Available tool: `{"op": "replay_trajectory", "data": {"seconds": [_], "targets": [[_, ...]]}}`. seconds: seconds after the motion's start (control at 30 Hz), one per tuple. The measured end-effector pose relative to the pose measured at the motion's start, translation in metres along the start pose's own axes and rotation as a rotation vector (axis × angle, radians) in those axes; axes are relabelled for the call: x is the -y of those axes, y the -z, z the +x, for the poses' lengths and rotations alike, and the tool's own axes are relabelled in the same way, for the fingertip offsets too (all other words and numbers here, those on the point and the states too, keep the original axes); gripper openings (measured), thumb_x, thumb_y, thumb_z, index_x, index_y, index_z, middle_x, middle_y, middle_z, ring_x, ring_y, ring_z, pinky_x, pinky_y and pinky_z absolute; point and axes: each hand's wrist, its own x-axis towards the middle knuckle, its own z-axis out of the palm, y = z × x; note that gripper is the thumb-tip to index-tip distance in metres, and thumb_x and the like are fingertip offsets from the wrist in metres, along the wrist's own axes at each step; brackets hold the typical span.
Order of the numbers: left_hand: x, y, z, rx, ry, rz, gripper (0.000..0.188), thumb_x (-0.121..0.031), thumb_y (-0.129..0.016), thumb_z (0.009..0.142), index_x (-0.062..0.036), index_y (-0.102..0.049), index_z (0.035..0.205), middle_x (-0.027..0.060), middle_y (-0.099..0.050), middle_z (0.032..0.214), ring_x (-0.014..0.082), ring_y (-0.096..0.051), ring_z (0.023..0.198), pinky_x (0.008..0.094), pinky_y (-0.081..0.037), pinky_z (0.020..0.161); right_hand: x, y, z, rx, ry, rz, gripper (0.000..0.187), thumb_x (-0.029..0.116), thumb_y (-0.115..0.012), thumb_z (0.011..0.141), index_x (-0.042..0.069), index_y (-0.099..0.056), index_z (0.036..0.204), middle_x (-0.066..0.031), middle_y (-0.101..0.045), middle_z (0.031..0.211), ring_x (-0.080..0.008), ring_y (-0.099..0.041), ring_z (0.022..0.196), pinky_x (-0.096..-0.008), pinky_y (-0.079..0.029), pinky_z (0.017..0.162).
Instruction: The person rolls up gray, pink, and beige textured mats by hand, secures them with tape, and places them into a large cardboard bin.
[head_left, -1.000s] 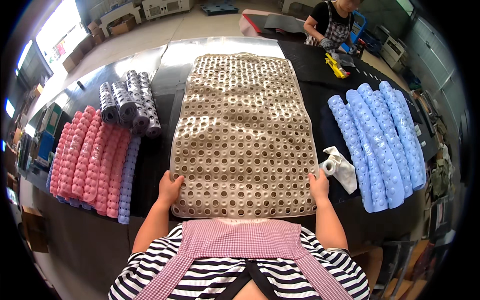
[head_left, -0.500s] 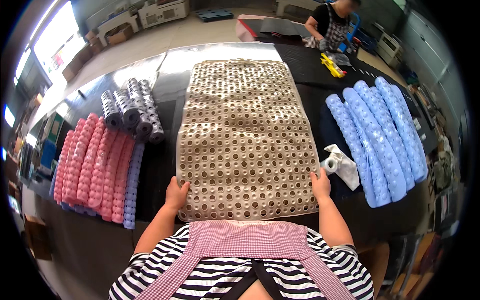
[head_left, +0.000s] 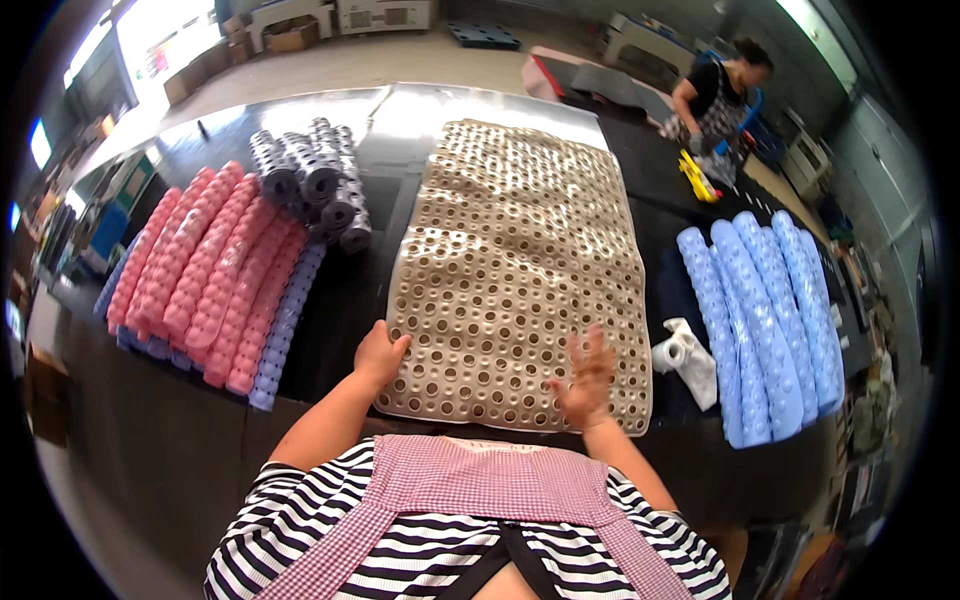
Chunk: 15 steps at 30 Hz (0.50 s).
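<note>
Mat (head_left: pixel 520 290) laid out on desk (head_left: pixel 342 300)

Beige, perforated, slightly rippled; positioned between pink rolls (head_left: pixel 207 270) and light blue rolls (head_left: pixel 760 330). Left hand (head_left: pixel 379 357) at the mat's left edge, thumb uppermost; whether it grips cannot be determined. Right hand (head_left: pixel 586 382) blurred, fingers spread, over the near right area; contact unconfirmed. Hands apart. White cloth (head_left: pixel 694 376) near the right edge.

Beige mat (head_left: pixel 520 270) dotted with holes, pink rolls (head_left: pixel 212 265), pale blue rolls (head_left: pixel 768 335), black-and-white striped shirt (head_left: pixel 300 515), pink checked apron (head_left: pixel 490 478)
</note>
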Motion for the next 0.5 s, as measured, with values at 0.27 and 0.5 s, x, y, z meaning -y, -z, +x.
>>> {"op": "replay_trajectory", "data": {"seconds": [0.27, 0.5], "targets": [[0.034, -0.017, -0.065, -0.231, -0.257, -0.202, 0.075, -0.032, -0.076, 0.084, -0.0001, -0.045, 0.145, 0.0291, -0.054, 0.139, 0.0437, -0.053, 0.129, 0.0453, -0.042, 0.111, -0.018, -0.036, -0.022, 0.177, 0.13, 0.107, 0.079, 0.054, -0.066, 0.086, 0.009, -0.05, 0.15, -0.0273, -0.039, 0.157, -0.0451, -0.032, 0.147, -0.0577, -0.017, 0.121], [0.11, 0.013, -0.252, -0.146, -0.082, -0.181, 0.062, -0.032, -0.071, 0.092, -0.0069, -0.05, 0.144, 0.022, -0.045, 0.15, 0.0386, -0.045, 0.138, 0.0455, -0.038, 0.115, 0.099, 0.017, 0.013, 0.109, -0.086, 0.3, 0.061, 0.019, -0.068, 0.088, -0.002, -0.052, 0.143, -0.0244, -0.051, 0.147, -0.04, -0.041, 0.143, -0.0499, -0.03, 0.117]]}}
